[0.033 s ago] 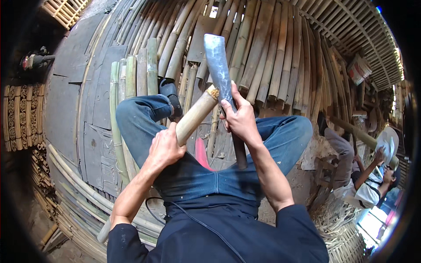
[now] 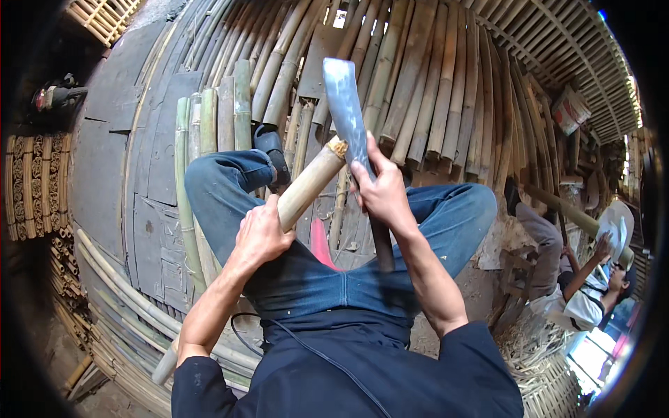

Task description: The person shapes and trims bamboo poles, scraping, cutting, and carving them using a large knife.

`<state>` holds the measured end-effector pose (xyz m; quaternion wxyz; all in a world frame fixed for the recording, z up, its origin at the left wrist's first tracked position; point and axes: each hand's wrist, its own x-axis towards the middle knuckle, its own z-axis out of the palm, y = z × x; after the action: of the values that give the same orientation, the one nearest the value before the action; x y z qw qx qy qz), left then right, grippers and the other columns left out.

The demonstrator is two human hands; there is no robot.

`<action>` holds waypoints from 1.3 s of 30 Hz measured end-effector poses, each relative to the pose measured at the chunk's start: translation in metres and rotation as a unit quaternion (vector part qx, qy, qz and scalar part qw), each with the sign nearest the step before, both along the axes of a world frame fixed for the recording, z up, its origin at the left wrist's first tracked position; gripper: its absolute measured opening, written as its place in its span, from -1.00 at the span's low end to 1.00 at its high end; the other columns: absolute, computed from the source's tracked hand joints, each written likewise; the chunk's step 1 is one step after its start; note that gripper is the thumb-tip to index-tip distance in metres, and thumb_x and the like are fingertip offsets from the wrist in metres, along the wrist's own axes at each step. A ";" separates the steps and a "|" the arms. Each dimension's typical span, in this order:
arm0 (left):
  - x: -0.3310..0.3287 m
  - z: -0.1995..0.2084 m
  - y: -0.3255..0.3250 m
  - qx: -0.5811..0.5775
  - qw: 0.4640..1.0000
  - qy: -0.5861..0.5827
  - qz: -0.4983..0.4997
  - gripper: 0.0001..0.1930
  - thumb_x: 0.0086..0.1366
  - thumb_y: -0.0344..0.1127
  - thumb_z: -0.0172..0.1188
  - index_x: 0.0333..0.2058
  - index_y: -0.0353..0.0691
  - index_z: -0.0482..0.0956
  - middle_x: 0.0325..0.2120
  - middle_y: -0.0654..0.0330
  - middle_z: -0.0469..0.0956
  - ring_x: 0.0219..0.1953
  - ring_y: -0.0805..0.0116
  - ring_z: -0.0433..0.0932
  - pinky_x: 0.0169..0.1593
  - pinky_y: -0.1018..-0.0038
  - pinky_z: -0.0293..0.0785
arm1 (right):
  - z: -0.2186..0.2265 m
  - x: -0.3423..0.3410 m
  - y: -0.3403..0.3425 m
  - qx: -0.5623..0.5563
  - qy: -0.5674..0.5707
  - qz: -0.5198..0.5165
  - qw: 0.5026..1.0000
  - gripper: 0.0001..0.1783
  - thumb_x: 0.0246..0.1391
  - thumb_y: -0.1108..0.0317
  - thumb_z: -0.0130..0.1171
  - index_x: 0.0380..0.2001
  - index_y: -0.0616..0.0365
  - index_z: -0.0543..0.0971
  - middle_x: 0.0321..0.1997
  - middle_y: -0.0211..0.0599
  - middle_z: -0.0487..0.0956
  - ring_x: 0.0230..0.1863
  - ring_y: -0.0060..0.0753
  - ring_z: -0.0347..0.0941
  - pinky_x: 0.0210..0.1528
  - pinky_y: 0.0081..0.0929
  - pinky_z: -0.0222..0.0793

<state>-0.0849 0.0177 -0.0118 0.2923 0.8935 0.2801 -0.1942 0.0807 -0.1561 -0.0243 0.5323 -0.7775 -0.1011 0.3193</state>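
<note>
My left hand (image 2: 263, 233) wraps around a pale bamboo pole (image 2: 311, 182), which slants up and to the right over my lap. Its rough, yellowish far end lies against the side of a machete's blade. My right hand (image 2: 382, 189) grips this machete (image 2: 341, 97) low on the blade, thumb pressed on the flat. The broad grey blade points away from me, and the dark handle extends back under my wrist toward my right thigh. A pole end showing by my left elbow lines up with the bamboo pole; my forearm hides the part between.
Bamboo poles (image 2: 418, 90) lie in a row ahead. Shorter green-grey pieces (image 2: 208, 122) lie by my left knee, long strips (image 2: 132, 296) at lower left. Bundled bamboo (image 2: 38, 188) stands far left. Another person (image 2: 585, 299) sits at right, holding a pole and a pale round object.
The machete's blade has shifted very slightly, its tip a little lower and to the left. The bamboo pole has barely moved, and both hands keep their grips.
</note>
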 end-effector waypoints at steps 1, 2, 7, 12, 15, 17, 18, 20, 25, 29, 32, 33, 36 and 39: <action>-0.005 -0.002 -0.003 -0.001 1.000 0.001 0.000 -0.52 -0.03 -0.30 0.35 -0.14 -0.38 0.42 -0.32 -0.28 0.61 -0.17 -0.25 0.60 -0.04 0.01 0.52 | -0.010 -0.014 -0.011 0.008 -0.055 0.014 0.998 -0.31 0.27 0.37 0.06 0.43 -0.04 0.14 -0.39 -0.25 0.65 -0.56 -0.54 0.56 -0.51 -0.46 0.50; -0.011 -0.003 -0.003 -0.003 1.000 0.010 -0.007 -0.52 -0.05 -0.31 0.36 -0.16 -0.38 0.42 -0.32 -0.29 0.61 -0.16 -0.26 0.60 -0.04 0.03 0.52 | -0.018 -0.026 -0.019 0.016 -0.037 0.001 0.999 -0.31 0.28 0.36 0.07 0.43 -0.05 0.14 -0.41 -0.25 0.65 -0.58 -0.55 0.55 -0.54 -0.47 0.48; 0.003 -0.006 -0.006 0.001 1.000 0.011 -0.011 -0.55 -0.01 -0.33 0.34 -0.16 -0.38 0.42 -0.31 -0.28 0.61 -0.17 -0.26 0.61 -0.04 0.00 0.52 | -0.020 -0.017 -0.013 0.037 0.048 -0.043 0.997 -0.30 0.30 0.33 0.07 0.45 -0.04 0.10 -0.59 -0.30 0.59 -0.66 -0.62 0.47 -0.65 -0.52 0.40; -0.003 -0.002 -0.002 0.008 0.999 -0.008 0.031 -0.54 -0.01 -0.31 0.35 -0.15 -0.38 0.42 -0.31 -0.24 0.61 -0.17 -0.24 0.61 -0.07 0.00 0.53 | -0.027 -0.050 -0.017 0.080 -0.013 -0.048 0.996 -0.27 0.28 0.30 0.08 0.45 -0.01 0.09 -0.59 -0.31 0.56 -0.65 -0.58 0.48 -0.60 -0.48 0.44; 0.003 -0.004 -0.006 0.014 1.000 0.011 0.006 -0.56 0.00 -0.31 0.34 -0.16 -0.37 0.43 -0.31 -0.23 0.62 -0.17 -0.23 0.61 -0.07 0.01 0.53 | -0.023 -0.019 0.001 0.039 -0.006 -0.045 0.998 -0.27 0.28 0.30 0.08 0.45 0.00 0.08 -0.59 -0.30 0.56 -0.65 -0.58 0.49 -0.59 -0.49 0.44; 0.003 -0.002 -0.001 0.018 1.000 -0.004 0.013 -0.55 0.00 -0.31 0.35 -0.16 -0.38 0.42 -0.29 -0.25 0.61 -0.15 -0.24 0.61 -0.05 0.02 0.54 | -0.008 -0.005 0.012 0.010 0.006 -0.023 1.000 -0.28 0.26 0.33 0.08 0.44 0.02 0.10 -0.57 -0.24 0.59 -0.62 -0.55 0.53 -0.55 -0.48 0.47; 0.002 0.001 0.002 0.012 1.000 -0.010 0.020 -0.54 -0.01 -0.32 0.36 -0.17 -0.38 0.41 -0.30 -0.26 0.61 -0.15 -0.25 0.60 -0.04 0.03 0.54 | -0.012 -0.014 0.008 0.021 -0.029 -0.019 0.999 -0.30 0.27 0.34 0.06 0.43 0.02 0.12 -0.54 -0.21 0.61 -0.60 -0.55 0.54 -0.53 -0.48 0.48; -0.003 0.001 -0.002 0.016 1.000 0.001 0.005 -0.54 -0.02 -0.32 0.36 -0.17 -0.38 0.41 -0.30 -0.25 0.61 -0.15 -0.25 0.61 -0.03 0.03 0.54 | -0.012 -0.033 -0.012 0.007 -0.043 -0.001 0.999 -0.34 0.28 0.38 0.02 0.42 0.02 0.16 -0.43 -0.18 0.65 -0.53 -0.55 0.59 -0.47 -0.47 0.52; 0.002 -0.001 -0.007 0.025 1.000 -0.013 0.002 -0.55 -0.02 -0.32 0.37 -0.18 -0.39 0.41 -0.32 -0.27 0.61 -0.15 -0.23 0.61 -0.03 0.04 0.54 | -0.009 -0.011 0.008 0.008 -0.027 -0.027 0.999 -0.30 0.30 0.34 0.08 0.44 0.02 0.12 -0.56 -0.42 0.49 -0.70 -0.67 0.36 -0.68 -0.57 0.32; -0.008 -0.002 -0.003 0.031 0.999 -0.026 0.009 -0.57 -0.01 -0.35 0.35 -0.19 -0.40 0.41 -0.33 -0.25 0.62 -0.18 -0.23 0.62 -0.03 0.03 0.54 | 0.000 -0.039 -0.004 0.019 -0.004 -0.017 1.000 -0.32 0.25 0.39 0.07 0.42 0.03 0.18 -0.52 -0.20 0.61 -0.59 -0.56 0.54 -0.54 -0.48 0.48; 0.007 0.001 -0.020 0.036 0.999 0.006 -0.012 -0.56 -0.01 -0.33 0.36 -0.19 -0.36 0.42 -0.31 -0.23 0.62 -0.17 -0.21 0.62 -0.06 0.04 0.54 | 0.002 -0.010 0.015 -0.004 0.006 0.004 1.000 -0.31 0.25 0.36 0.11 0.42 -0.01 0.18 -0.52 -0.24 0.61 -0.63 -0.57 0.50 -0.60 -0.48 0.44; 0.007 -0.001 -0.019 0.042 0.999 -0.008 -0.019 -0.52 -0.02 -0.30 0.38 -0.15 -0.35 0.43 -0.30 -0.23 0.62 -0.16 -0.21 0.61 -0.04 0.04 0.52 | 0.009 -0.008 0.021 0.022 0.000 0.013 1.000 -0.32 0.25 0.36 0.13 0.41 -0.01 0.21 -0.55 -0.23 0.58 -0.66 -0.57 0.48 -0.61 -0.48 0.42; -0.011 0.005 -0.009 0.011 1.000 -0.021 -0.011 -0.59 0.00 -0.34 0.35 -0.22 -0.40 0.41 -0.31 -0.26 0.62 -0.16 -0.23 0.62 -0.05 0.04 0.54 | 0.026 -0.028 0.006 0.044 0.043 0.023 0.998 -0.30 0.25 0.39 0.13 0.42 0.05 0.18 -0.55 -0.36 0.55 -0.64 -0.60 0.46 -0.62 -0.52 0.38; -0.006 -0.001 -0.002 -0.011 0.999 -0.028 0.013 -0.58 -0.01 -0.30 0.34 -0.18 -0.36 0.45 -0.33 -0.25 0.61 -0.17 -0.24 0.60 -0.05 0.04 0.52 | 0.043 -0.037 -0.013 0.070 -0.034 -0.063 0.995 -0.22 0.22 0.47 0.14 0.44 0.09 0.09 -0.38 -0.32 0.59 -0.54 -0.62 0.50 -0.58 -0.60 0.43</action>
<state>-0.0911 0.0159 -0.0126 0.3126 0.8915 0.2812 -0.1686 0.0432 -0.1688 0.0188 0.6012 -0.7532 -0.0917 0.2507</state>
